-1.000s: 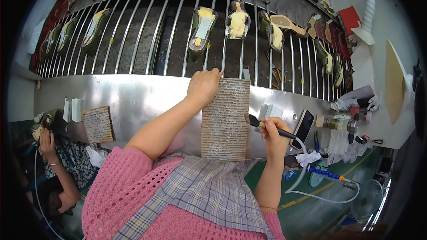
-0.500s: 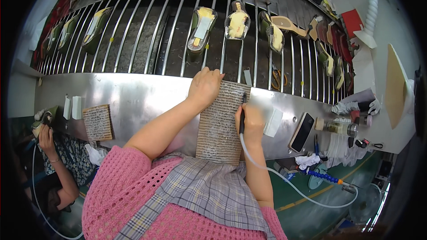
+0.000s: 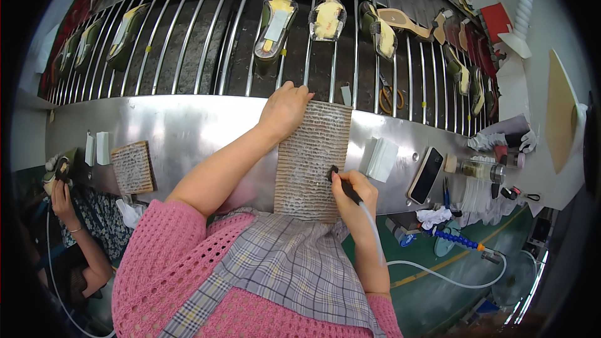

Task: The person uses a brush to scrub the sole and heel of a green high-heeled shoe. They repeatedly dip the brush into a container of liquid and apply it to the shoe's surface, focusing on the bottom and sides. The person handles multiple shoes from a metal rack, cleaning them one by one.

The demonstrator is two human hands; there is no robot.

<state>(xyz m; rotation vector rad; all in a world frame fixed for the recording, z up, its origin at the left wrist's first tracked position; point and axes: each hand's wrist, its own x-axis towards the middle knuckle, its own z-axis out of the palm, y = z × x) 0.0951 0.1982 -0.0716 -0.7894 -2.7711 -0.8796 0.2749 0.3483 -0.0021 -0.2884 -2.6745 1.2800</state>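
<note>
A brown ridged board, which looks like corrugated cardboard streaked white, lies lengthwise before me, its near end at my apron. My left hand is closed over its far left corner, fingertips at the edge by the rods. In my right hand is a black-handled brush with a pale hose trailing from its rear. The brush's dark tip meets the board near its right edge, just below the middle. White folded papers lie to the right of that hand.
Shoe parts such as a sandal piece rest on metal rods beyond the steel table. Scissors lie among the rods. A phone and jar stand right. Another person's hand holds a shoe at left.
My right hand has moved the brush toward me, from the board's far right part to below its middle. The left hand keeps its hold on the far corner. The view has shifted slightly.
</note>
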